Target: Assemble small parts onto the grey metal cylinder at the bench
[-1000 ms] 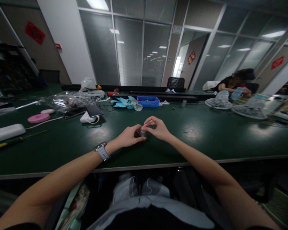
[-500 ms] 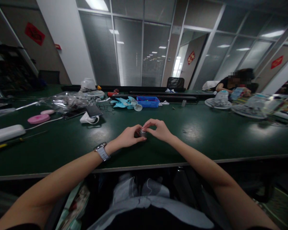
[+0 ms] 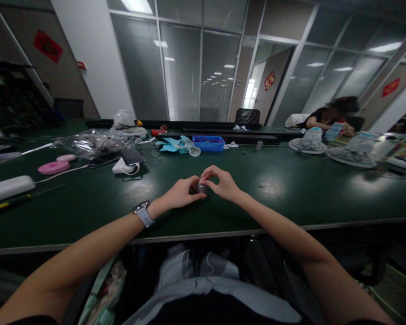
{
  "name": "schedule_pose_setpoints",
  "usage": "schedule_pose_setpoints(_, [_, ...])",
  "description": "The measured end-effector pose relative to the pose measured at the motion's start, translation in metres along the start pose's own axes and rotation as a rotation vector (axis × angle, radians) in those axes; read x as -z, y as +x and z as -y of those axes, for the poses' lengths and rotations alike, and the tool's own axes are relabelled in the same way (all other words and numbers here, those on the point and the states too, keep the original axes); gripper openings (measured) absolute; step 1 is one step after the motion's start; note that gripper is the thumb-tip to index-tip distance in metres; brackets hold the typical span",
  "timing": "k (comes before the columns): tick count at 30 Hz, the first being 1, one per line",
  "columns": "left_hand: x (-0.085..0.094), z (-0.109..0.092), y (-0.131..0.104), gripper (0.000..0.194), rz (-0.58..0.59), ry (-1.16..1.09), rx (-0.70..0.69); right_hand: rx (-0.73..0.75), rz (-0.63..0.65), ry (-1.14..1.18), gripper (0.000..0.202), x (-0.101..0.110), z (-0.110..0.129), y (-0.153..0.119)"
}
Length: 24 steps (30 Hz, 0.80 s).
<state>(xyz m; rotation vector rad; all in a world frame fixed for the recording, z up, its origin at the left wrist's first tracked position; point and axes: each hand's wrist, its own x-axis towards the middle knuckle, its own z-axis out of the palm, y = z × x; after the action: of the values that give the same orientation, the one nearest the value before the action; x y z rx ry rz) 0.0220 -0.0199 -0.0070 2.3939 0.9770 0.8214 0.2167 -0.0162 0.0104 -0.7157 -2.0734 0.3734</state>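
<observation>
A small metal cylinder (image 3: 201, 188) stands upright on the green table (image 3: 223, 214), in front of me. Around its sides my left hand (image 3: 182, 192) is closed, thumb at the near side and fingers behind. My right hand (image 3: 221, 184) reaches in from the right, its thumb and fingertips pinched together at the cylinder's top rim. Whether those fingertips hold a separate small part is hidden.
Beyond my hands lie a blue plastic basket (image 3: 208, 144), light-blue fan blades (image 3: 176, 145) and a small grey cylinder (image 3: 259, 145). A white charger (image 3: 123, 168), pink disc (image 3: 53, 167) and power strip (image 3: 10, 189) are left. At right, a person (image 3: 325, 118) sits behind fan parts (image 3: 311, 142).
Both hands stay at the cylinder; the right hand's fingers have shifted very slightly. Across the table, the other person's arms have moved a little.
</observation>
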Motion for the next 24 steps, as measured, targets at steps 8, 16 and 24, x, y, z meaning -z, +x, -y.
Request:
schedule_pose_setpoints(8, [-0.0002,0.0006,0.0007,0.042,0.002,0.012,-0.007,-0.001,0.002,-0.059,0.011,0.0002,0.0,0.0006])
schedule_pose_setpoints(16, [0.0009,-0.0027,0.0001,0.042,0.0,0.023,0.006,0.005,0.001,-0.067,0.013,0.0011,-0.0009,0.0007])
schedule_pose_setpoints(24, [0.0003,-0.0024,-0.0005,0.043,-0.014,0.031,0.006,-0.022,-0.009,0.029,0.018,0.0003,-0.0001,-0.0001])
